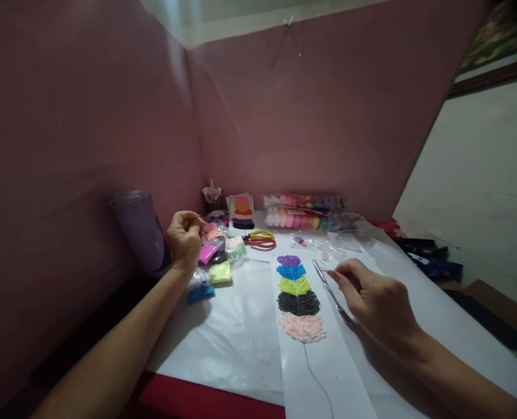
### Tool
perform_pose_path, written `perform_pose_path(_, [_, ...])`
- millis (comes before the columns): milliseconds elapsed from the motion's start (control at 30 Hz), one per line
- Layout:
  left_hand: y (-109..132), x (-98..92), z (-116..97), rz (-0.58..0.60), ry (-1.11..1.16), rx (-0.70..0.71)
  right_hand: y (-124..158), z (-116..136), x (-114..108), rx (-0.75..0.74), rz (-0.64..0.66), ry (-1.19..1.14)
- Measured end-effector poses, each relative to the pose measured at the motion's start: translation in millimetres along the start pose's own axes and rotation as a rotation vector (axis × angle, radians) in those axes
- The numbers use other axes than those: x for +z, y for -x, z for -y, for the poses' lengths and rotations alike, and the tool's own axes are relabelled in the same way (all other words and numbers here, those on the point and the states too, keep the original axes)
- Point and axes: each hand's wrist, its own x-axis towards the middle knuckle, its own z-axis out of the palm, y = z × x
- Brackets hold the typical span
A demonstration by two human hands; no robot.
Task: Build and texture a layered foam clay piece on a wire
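My left hand (185, 240) is closed in a pinch above small plastic packets of coloured clay (207, 253); what its fingertips hold, if anything, is hidden. My right hand (374, 297) pinches a thin needle-like tool (323, 269) beside a slim metal tool (327, 286) on the table. Between the hands lies a white paper strip (323, 378) bearing a feather-like clay picture (299, 302). Its textured bands run purple, blue, yellow-green, black and pale pink from the top. A thin drawn line (314, 375) trails below them.
Scissors with yellow and red handles (260, 240) lie behind the packets. Bags of coloured clay (299, 216) rest against the pink wall (306, 128), near a card with painted-looking bands (242, 212). A purple tumbler (140, 230) stands at left. A thin dark stick (259, 261) lies mid-table.
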Motion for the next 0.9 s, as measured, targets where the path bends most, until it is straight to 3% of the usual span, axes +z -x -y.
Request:
perform_pose_path(133, [-3, -10.8, 1, -0.029, -0.032, 0.032, 0, 4, 0, -0.014, 0.032, -0.025])
perform_pose_path(367, [-3, -12.6, 10, 0.023, -0.184, 0.015, 2, 9, 0, -0.042, 0.023, -0.042])
perform_pose_path(633, [-11, -17.3, 23, -0.025, -0.331, 0.044, 2, 9, 1, 0.018, 0.044, -0.047])
perform_pose_path(900, [-9, -20.7, 27, 0.144, -0.603, -0.031, 3, 10, -1, 0.039, 0.060, -0.074])
